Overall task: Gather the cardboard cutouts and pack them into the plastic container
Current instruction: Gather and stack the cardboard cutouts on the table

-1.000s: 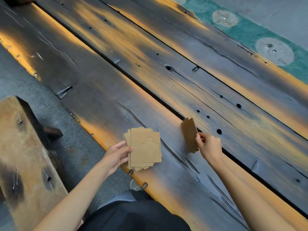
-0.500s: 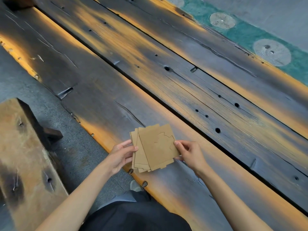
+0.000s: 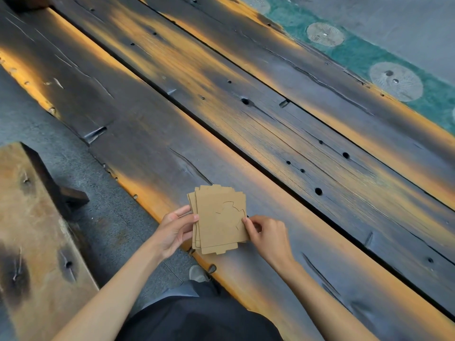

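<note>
Both hands on the cards here. The left hand [image 3: 176,230] grips the left edge of the stack of cardboard cutouts [image 3: 219,220], thumb on top, fingers underneath. The right hand [image 3: 267,233] pinches the stack's right edge with thumb and fingertips. The stack is slightly fanned, held over the near edge of the dark wooden table [image 3: 270,134]. A wooden bench [image 3: 32,242] sits at left.
</note>
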The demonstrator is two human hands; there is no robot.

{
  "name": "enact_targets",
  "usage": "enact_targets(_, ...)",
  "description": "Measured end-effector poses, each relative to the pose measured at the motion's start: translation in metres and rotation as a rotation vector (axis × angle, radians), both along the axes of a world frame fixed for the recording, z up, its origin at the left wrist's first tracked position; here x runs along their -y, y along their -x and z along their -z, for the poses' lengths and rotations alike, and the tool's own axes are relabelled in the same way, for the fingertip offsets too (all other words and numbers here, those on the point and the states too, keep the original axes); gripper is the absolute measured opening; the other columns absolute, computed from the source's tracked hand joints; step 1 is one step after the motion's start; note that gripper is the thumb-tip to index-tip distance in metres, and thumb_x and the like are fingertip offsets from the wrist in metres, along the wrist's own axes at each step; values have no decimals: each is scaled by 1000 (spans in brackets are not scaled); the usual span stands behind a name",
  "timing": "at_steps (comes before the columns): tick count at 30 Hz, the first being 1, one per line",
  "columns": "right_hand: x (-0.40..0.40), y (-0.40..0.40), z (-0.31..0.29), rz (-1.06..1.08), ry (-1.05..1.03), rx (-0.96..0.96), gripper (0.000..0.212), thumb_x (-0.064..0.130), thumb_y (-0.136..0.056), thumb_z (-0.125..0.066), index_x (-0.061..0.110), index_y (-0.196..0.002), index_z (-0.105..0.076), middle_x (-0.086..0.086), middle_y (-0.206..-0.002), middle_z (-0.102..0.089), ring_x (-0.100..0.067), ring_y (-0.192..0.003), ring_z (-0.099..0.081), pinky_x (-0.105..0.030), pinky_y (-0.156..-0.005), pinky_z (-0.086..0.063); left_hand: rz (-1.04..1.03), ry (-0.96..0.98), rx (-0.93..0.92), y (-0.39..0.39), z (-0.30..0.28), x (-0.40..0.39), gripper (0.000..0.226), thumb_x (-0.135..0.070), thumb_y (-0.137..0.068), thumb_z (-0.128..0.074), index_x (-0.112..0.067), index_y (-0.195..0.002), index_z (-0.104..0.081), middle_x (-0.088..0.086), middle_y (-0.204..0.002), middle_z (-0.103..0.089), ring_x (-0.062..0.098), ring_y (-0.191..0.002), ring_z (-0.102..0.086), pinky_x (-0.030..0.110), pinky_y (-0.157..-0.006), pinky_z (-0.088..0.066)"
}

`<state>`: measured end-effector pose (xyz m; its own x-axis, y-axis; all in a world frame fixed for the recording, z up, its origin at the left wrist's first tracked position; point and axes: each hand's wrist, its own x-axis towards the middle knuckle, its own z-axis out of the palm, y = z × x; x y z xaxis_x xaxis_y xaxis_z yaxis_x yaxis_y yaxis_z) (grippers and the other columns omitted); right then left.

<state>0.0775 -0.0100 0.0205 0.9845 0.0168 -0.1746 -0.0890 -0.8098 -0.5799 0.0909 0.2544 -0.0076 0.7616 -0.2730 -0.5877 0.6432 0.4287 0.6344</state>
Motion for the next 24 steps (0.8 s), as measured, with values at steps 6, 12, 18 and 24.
enact_targets(6, -8, 16, 7, 123, -105, -17, 27, 43, -97, -62, 24, -109, -77, 7, -102, -74, -7, -88, -66, -33, -79, -57, -49, -127, -37, 1, -3, 12, 34, 5, -95, -61, -10, -125, -69, 16, -117, -78, 25, -97, -79, 31, -72, -65)
enact_targets(12, -15, 48, 5, 615, -1016, -502, 48, 40, -87, -79, 25, -130, -61, 0, -119, -75, -15, -106, -74, -38, -89, -61, -91, -139, -101, 11, -2, 32, 29, 5, -96, -58, -9, -118, -72, 14, -111, -80, 23, -95, -79, 31, -69, -65)
enact_targets(18, -13, 72, 8, 823, -1253, -415, 38, 10, -92, -74, 12, -128, -61, -9, -113, -79, -31, -101, -77, -36, -74, -64, -9, -117, -143, 24, 2, 66, 25, 4, -96, -58, -8, -113, -73, 16, -109, -81, 25, -94, -80, 33, -69, -65)
enact_targets(24, 25, 94, 11, 885, -1175, -351, 38, 9, -90, -74, 14, -126, -63, -10, -112, -79, -30, -101, -77, -39, -74, -64, 221, -101, -113, 16, 5, 89, 29, -4, -96, -63, -11, -123, -68, 12, -119, -78, 29, -108, -76, 39, -83, -64)
